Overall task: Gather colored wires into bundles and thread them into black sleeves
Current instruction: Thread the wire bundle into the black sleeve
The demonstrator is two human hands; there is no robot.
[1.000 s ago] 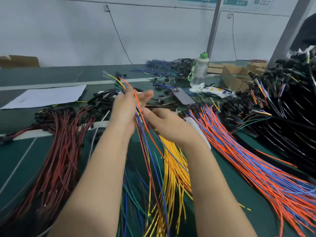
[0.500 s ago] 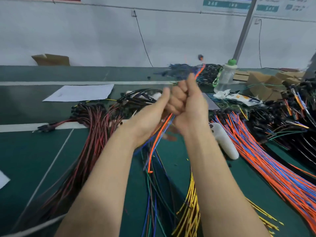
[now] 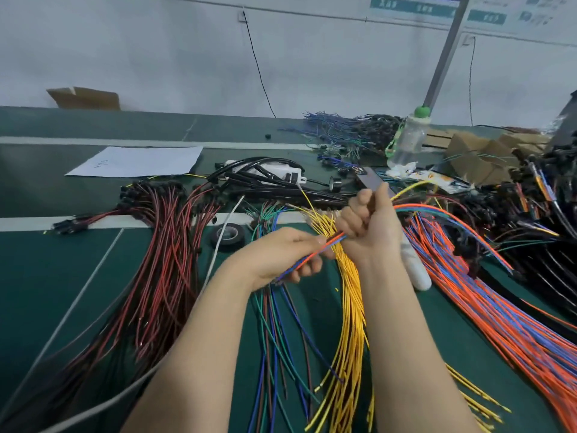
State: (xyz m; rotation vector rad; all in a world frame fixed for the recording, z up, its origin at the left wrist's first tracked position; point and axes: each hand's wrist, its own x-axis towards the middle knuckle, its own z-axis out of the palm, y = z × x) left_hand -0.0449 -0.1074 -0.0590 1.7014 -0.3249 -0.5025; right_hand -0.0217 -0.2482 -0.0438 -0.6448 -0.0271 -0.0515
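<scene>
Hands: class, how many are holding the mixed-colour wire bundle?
2. The left hand pinches the wire bundle near its lower end; the right hand grips it higher up.

View: one camera is riding on the person's head, looking forward and down.
Facing: it is pointing across the table (image 3: 62, 276) toward the wall (image 3: 187, 57), which is filling the top quarter.
Nearness: it is sitting close; both forearms are running up from the bottom edge, and the left hand (image 3: 281, 257) and right hand (image 3: 371, 232) are meeting near centre on the wires (image 3: 327, 243).
Spread: the wide lens is taking in the table at both sides, and the pole (image 3: 443, 54) is leaning at upper right.
</scene>
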